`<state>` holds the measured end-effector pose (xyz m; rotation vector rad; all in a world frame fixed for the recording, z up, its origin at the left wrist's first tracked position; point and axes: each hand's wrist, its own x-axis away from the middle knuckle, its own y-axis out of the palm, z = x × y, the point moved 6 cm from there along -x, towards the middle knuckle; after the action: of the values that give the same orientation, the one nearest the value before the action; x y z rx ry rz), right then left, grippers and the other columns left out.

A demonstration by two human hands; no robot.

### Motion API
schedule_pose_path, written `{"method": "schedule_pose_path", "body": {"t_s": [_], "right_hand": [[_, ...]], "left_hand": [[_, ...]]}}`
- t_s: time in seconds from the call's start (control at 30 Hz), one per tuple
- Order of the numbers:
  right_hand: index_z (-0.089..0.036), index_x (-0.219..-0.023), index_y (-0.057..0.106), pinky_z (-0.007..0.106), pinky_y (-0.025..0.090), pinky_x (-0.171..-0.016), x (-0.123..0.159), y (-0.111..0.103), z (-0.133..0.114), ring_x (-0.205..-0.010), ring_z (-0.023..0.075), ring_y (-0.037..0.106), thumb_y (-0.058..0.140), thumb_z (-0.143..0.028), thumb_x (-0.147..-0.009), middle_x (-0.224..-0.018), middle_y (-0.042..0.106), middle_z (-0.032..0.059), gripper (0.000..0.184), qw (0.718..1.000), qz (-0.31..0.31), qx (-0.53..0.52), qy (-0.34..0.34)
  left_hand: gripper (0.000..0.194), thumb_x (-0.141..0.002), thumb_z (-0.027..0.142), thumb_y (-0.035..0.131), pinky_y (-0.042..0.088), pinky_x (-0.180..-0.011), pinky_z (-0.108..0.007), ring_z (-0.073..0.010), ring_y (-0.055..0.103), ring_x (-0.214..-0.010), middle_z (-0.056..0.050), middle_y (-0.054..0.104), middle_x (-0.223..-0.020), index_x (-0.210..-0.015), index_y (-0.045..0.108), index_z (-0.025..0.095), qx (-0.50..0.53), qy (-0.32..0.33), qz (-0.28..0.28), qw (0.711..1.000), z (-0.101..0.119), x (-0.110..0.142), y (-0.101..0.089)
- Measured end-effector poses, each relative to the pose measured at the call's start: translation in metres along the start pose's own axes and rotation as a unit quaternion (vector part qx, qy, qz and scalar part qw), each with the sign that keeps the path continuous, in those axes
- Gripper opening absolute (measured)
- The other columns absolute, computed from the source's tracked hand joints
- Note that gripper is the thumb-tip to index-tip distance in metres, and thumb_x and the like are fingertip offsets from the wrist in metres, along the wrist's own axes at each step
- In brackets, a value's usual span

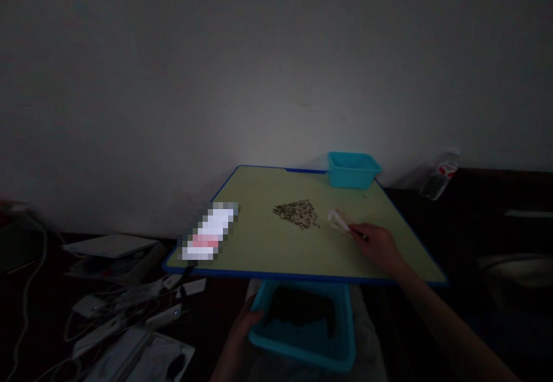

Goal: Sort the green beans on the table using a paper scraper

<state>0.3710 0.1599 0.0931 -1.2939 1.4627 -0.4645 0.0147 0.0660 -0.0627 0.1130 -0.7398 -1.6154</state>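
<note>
Head view, and closest to you comes the near turquoise tub, dark contents inside; your left hand has its left rim, thumb over the edge. Up onto the pale green board: your right hand is closed, pinching a slim dark stick and a clear plastic piece. Pixelated bright screen on your left, speckled heap of grains mid-board, far turquoise tub at the back right corner!
</note>
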Motion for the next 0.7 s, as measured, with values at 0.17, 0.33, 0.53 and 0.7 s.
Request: {"method": "schedule_pose_path", "body": {"t_s": [0.17,0.33,0.53,0.7], "right_hand": [[-0.021,-0.111,0.086,0.039,0.063,-0.086,-0.011,0.004,-0.008,-0.091,0.0281,0.081,0.057,-0.024,-0.1,-0.105,0.085,0.0112,0.031,1.0,-0.006,0.012,-0.013],[-0.019,-0.108,0.086,0.036,0.063,-0.082,0.0,-0.004,-0.011,-0.084,0.0255,0.081,0.057,-0.024,-0.1,-0.099,0.085,0.0096,0.03,1.0,0.017,0.012,-0.021],[-0.021,-0.105,0.087,0.035,0.064,-0.082,0.006,-0.001,-0.016,-0.084,0.0249,0.082,0.057,-0.021,-0.099,-0.098,0.086,0.0085,0.03,0.999,0.003,0.021,-0.034],[-0.021,-0.104,0.087,0.035,0.064,-0.08,0.002,0.001,-0.022,-0.084,0.0248,0.082,0.058,-0.019,-0.098,-0.098,0.086,0.0088,0.03,0.999,0.024,0.012,-0.046]], "left_hand": [[0.053,-0.065,0.042,0.087,0.052,-0.106,-0.064,-0.0533,0.07,-0.127,-0.012,0.088,-0.1,-0.115,0.082,0.024,0.056,-0.023,0.022,0.998,-0.011,0.011,0.002],[0.069,-0.066,0.04,0.087,0.056,-0.099,-0.061,-0.0513,0.075,-0.117,-0.015,0.089,-0.104,-0.132,0.076,0.023,0.074,-0.029,0.026,0.997,-0.015,0.01,0.0],[0.053,-0.063,0.036,0.088,0.056,-0.1,-0.061,-0.0505,0.076,-0.116,-0.012,0.089,-0.099,-0.114,0.082,0.025,0.079,-0.027,0.038,0.996,-0.019,0.005,-0.006],[0.048,-0.061,0.036,0.089,0.054,-0.102,-0.063,-0.0529,0.074,-0.117,-0.013,0.088,-0.098,-0.107,0.082,0.024,0.076,-0.029,0.046,0.996,-0.021,0.003,-0.012]]}}
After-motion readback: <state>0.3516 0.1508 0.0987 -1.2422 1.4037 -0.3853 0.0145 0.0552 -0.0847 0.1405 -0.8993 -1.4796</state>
